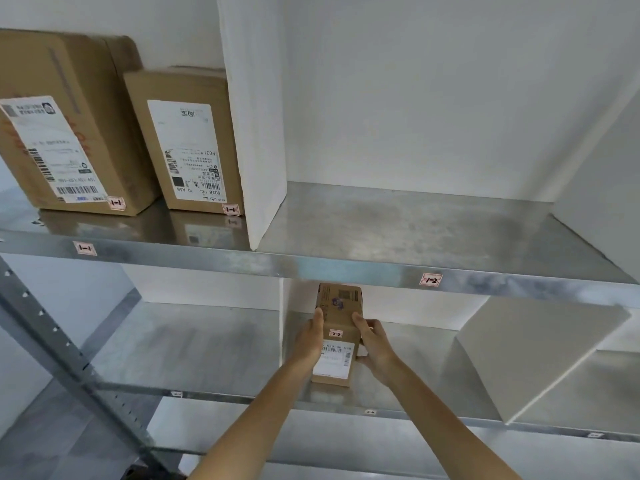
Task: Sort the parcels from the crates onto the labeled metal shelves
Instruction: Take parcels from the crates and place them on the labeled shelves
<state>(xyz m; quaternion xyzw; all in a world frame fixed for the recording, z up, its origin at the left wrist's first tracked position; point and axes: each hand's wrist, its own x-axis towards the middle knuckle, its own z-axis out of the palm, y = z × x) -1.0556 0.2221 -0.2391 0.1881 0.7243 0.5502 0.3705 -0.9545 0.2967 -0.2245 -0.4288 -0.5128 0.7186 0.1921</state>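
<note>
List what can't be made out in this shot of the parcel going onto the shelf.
- Small parcel: its top end is hidden behind the upper shelf lip; whether its base touches the lower shelf can't be told.
- Small sticker on that shelf's edge: too small to read.
- Large box: cut off by the left frame edge.
- Left hand, right hand: palms hidden against the parcel.

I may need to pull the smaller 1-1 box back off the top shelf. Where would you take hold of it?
Take the smaller box by its two narrow side faces, near the top, coming from the front. It stands upright and tall, its right side is close against the white divider, so ease it forward first.
</note>
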